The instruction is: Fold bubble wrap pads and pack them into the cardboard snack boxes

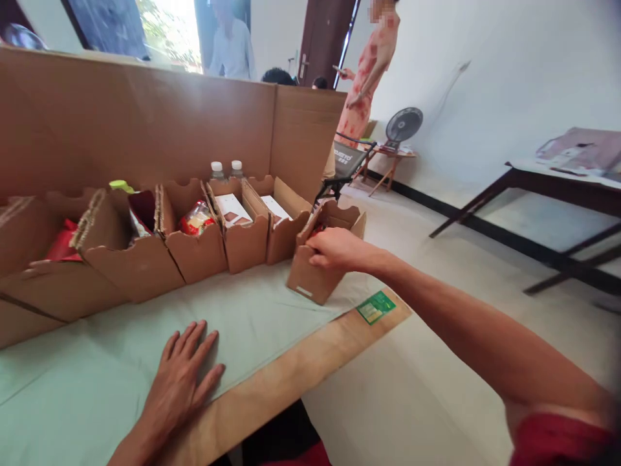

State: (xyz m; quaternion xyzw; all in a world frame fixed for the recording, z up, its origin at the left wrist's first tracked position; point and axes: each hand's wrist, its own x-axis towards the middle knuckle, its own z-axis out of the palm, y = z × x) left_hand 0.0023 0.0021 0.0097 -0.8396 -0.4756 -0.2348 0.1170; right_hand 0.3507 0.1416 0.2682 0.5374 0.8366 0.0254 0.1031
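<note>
At the long table (272,388) with its pale green cloth, your right arm stretches out nearly straight, and your right hand (334,249) curls its fingers over the top rim of the end cardboard box (315,275), gripping it. Further boxes (194,239) run in a row to the left of that grip. Your left hand (182,378) lies flat on the cloth, fingers spread, holding nothing.

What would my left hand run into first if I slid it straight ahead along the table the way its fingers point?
Probably the row of open cardboard boxes: the left hand lies flat on the pale green cover, fingers aimed up-right toward the box holding a white card. The cover between looks bare; depth is uncertain.
</note>
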